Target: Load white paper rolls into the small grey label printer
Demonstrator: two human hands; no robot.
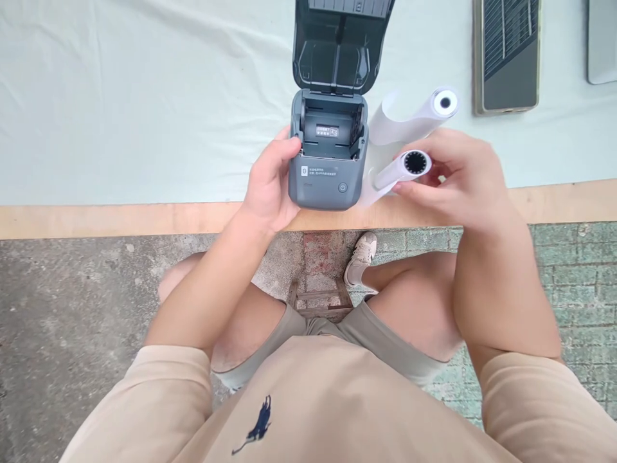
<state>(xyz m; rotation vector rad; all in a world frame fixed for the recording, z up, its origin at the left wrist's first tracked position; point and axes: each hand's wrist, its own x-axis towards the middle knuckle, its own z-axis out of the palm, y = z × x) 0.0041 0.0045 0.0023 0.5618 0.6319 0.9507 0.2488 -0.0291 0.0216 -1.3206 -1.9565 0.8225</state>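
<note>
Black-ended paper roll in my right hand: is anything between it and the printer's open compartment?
Yes: loose white paper and the right side wall of the printer stand between the paper roll and the compartment. The raised lid doesn't cover it.

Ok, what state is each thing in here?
Printer: held in the left hand, power state unclear
Printer lid: open, swung back
Black-ended paper roll: partly unrolled, held in the right hand
White-ended paper roll: partly unrolled
Phone: lying flat, screen up; lit or not, unclear
Grey object: partly out of frame
</note>
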